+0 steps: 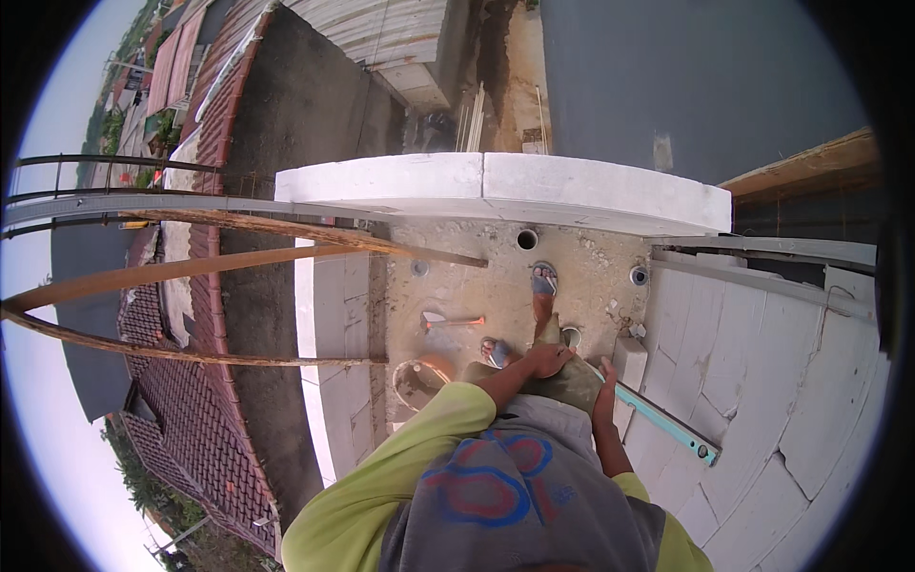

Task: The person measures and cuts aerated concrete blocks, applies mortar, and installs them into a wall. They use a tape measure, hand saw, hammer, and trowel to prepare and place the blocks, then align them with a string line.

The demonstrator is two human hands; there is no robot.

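Below, the left hand (pixel 547 359) rests on the raised knee, fingers curled together on the olive trouser cloth, holding nothing. Right hand (pixel 605 398) hangs at the thigh, fingers together; whether it grips the long turquoise spirit level (pixel 667 421) just beside it cannot be told. That level lies slanted along the edge of the white aerated-block wall (pixel 753 381). An orange-handled mallet (pixel 450 321) lies on the concrete floor (pixel 477 276), well apart from both hands. A round mortar-caked bucket (pixel 417 381) stands near the left forearm. No packages or labels are legible.

Head camera looks steeply down, high above the floor (pixel 496 276).
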